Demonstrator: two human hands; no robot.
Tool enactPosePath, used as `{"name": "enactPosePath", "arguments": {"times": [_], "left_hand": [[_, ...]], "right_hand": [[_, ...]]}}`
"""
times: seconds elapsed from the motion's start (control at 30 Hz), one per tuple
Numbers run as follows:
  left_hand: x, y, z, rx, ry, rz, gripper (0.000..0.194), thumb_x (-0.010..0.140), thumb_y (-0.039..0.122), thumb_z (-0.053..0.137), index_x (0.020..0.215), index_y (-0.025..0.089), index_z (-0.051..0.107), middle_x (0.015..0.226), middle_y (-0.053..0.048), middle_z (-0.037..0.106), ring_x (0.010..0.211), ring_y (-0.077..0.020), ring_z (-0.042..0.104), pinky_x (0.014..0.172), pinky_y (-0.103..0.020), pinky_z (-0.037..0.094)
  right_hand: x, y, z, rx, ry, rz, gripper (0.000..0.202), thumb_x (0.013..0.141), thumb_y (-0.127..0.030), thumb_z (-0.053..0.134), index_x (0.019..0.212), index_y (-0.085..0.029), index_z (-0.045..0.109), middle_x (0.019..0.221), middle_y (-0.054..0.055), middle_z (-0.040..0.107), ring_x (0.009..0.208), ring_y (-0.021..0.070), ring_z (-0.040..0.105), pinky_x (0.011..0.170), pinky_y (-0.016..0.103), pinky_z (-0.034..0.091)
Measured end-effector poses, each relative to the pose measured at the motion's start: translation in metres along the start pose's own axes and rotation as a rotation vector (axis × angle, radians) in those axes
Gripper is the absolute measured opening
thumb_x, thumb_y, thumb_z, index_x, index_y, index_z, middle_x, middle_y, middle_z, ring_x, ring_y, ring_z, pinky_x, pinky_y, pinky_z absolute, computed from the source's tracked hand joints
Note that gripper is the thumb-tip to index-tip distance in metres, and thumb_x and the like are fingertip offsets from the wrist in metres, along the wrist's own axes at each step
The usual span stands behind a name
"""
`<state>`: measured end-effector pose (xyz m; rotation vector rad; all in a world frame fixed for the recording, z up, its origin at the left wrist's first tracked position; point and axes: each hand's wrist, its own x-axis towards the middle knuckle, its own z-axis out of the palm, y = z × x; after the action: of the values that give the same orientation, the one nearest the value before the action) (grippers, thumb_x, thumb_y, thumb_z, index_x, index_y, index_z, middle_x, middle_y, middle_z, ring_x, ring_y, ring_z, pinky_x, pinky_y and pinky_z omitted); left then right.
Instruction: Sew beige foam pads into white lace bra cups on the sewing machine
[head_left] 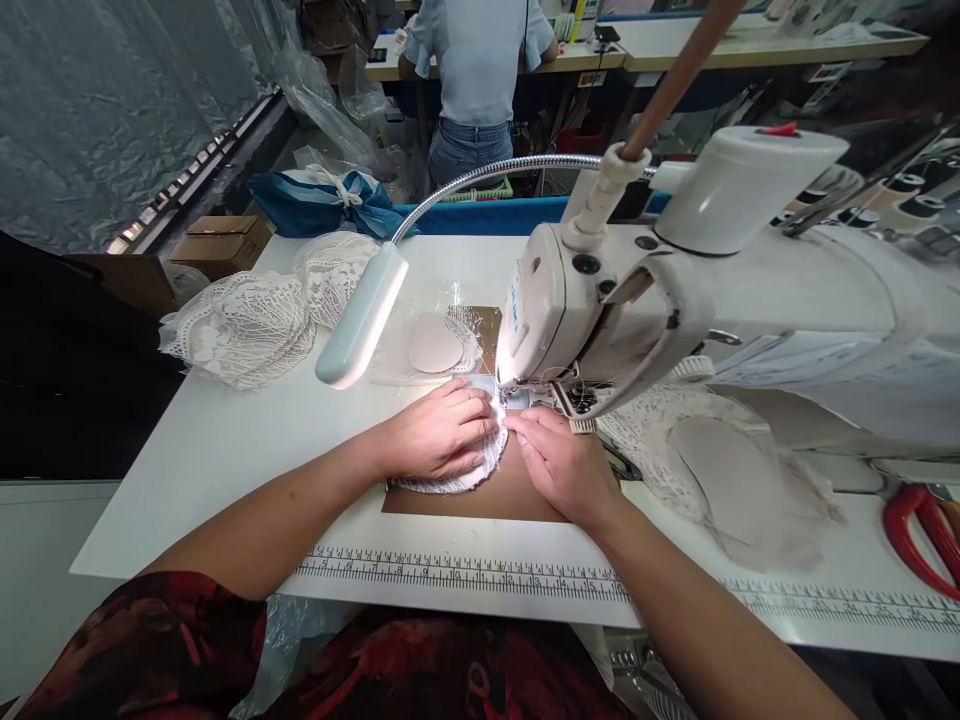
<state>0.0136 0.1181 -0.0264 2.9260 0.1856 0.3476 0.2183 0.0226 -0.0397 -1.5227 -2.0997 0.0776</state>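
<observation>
A rounded white lace piece (pixel 480 474) lies under the needle area of the sewing machine (pixel 547 290), on a brown sheet (pixel 517 500). My left hand (pixel 439 432) rests flat on this lace, fingers stretched toward the needle and holding nothing. From the other side, my right hand (pixel 559 460) reaches in with fingers curled and pinched at the lace's edge, just beside the presser foot. Part of the lace is hidden beneath my left hand. Behind that hand sits a beige oval pad with lace trim (pixel 436 343) on clear plastic.
White lace pieces (pixel 247 325) are heaped on the left of the table. A lamp (pixel 364 315) hangs over it. More lace with beige pads (pixel 727 470) lies right, near red-handled scissors (pixel 919 535). A ruler tape (pixel 465 577) lines the front edge. A person (pixel 480 70) sits beyond.
</observation>
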Motion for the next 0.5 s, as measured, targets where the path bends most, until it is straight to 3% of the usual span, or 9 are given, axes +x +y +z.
{"name": "enactPosePath", "arguments": {"times": [0.27,0.5], "left_hand": [[-0.0001,-0.0034,-0.001,-0.02,0.003,0.01,0.036,0.095,0.033,0.046,0.12,0.01,0.057,0.108,-0.015,0.062,0.121,-0.0309,0.047,0.104,-0.049,0.037],[0.002,-0.0082,-0.0009,0.008,0.021,-0.044,0.034,0.094,0.032,0.046,0.118,0.011,0.057,0.106,-0.015,0.062,0.112,-0.029,0.051,0.1,-0.048,0.039]], "right_hand": [[-0.0012,-0.0009,0.0032,-0.113,-0.069,-0.022,0.036,0.087,-0.007,0.041,0.098,-0.019,0.074,0.078,0.007,0.064,0.074,0.0169,0.056,0.061,0.026,0.037],[0.0009,-0.0017,0.0043,-0.142,-0.16,0.092,0.043,0.082,-0.006,0.045,0.114,-0.021,0.07,0.087,0.008,0.065,0.079,0.0192,0.056,0.064,0.028,0.039]]}}
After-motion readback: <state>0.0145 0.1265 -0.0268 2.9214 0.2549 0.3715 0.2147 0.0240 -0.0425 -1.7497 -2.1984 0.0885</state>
